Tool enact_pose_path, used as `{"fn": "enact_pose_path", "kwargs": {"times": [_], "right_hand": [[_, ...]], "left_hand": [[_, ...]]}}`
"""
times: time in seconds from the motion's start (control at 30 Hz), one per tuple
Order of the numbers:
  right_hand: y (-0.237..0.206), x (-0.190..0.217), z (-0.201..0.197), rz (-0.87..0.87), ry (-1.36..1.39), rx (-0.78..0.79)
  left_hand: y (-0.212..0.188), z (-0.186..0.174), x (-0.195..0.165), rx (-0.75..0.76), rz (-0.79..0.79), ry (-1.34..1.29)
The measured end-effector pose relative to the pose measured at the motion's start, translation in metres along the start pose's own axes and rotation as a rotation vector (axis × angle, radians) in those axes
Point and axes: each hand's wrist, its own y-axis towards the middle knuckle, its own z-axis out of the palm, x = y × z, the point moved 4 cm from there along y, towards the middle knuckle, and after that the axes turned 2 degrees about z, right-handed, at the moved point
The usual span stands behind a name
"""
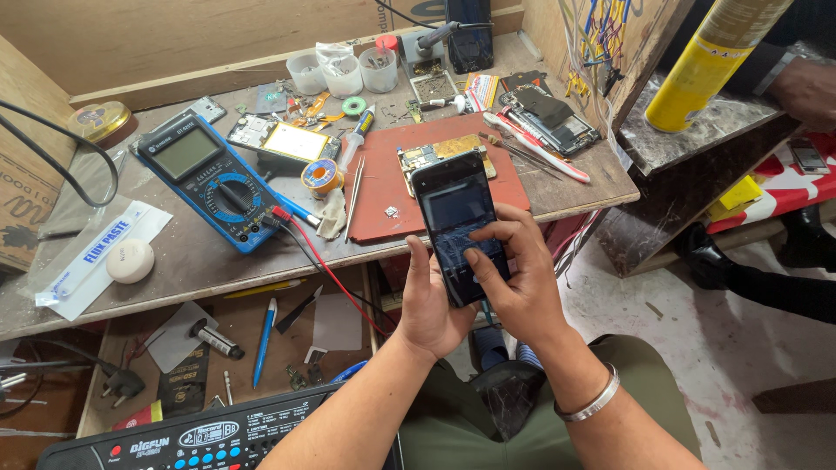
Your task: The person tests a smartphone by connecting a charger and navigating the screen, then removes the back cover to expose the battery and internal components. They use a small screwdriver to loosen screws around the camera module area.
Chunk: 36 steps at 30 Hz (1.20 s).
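Centrally in the head view, a black slab smartphone with a lit glass screen (457, 226) is held upright-tilted just below the middle of the frame, out over the front edge of the scuffed grey workbench top (174, 261). Left hand (427, 305): fingers curled around the phone's lower left edge, palm cradling its underside, so it is grasping the handset. Right hand (514, 278): fingers wrapped behind the right edge, thumb laid flat on the lower part of the screen; a silver metal bangle (592, 402) sits on that wrist.

Step in hand, as judged: a screen check, the thumb pressing or swiping the glass while the left hand steadies the body. What the display shows is too dim to read. Any next thumb move calls for light pressure and a firm left grip, since the phone hangs over open space rather than the bench.

Behind the phone, centre of frame: a red-brown rubber work mat (383, 187) carrying a bare gold-toned phone circuit board (440, 155). Left of centre, a blue digital multimeter with rotary dial (213, 178), its red and black leads trailing off the bench edge. Just right of it, a small spool of solder wire (321, 174). Far left, a white round puck (131, 259) resting on a flat white paste packet. Lower left, a black toy keyboard with coloured buttons (192, 439).

Upper right corner: another person's hand (805, 87) beside a yellow spray can (710, 65) on a dark shelf.
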Motion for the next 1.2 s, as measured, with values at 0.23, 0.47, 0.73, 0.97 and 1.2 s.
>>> {"fn": "enact_pose_path", "kwargs": {"times": [0.23, 0.47, 0.73, 0.97, 1.2], "right_hand": [[0.002, 0.0074, 0.0015, 0.015, 0.08, 0.016], [0.002, 0.0081, 0.0008, 0.034, 0.022, 0.027], [0.0012, 0.0066, 0.0018, 0.068, 0.029, 0.029], [0.0007, 0.0054, 0.0017, 0.075, 0.037, 0.029], [0.0004, 0.0066, 0.0014, 0.038, 0.0, 0.019]], "left_hand": [[-0.0003, 0.0047, -0.002, 0.052, 0.039, 0.018], [0.0009, 0.0025, -0.0016, 0.058, 0.047, 0.023], [0.0019, 0.0026, -0.0011, 0.062, 0.055, 0.007], [0.0008, 0.0036, -0.0013, 0.052, 0.048, 0.023], [0.0005, 0.0017, -0.001, 0.037, 0.031, 0.047]]}}
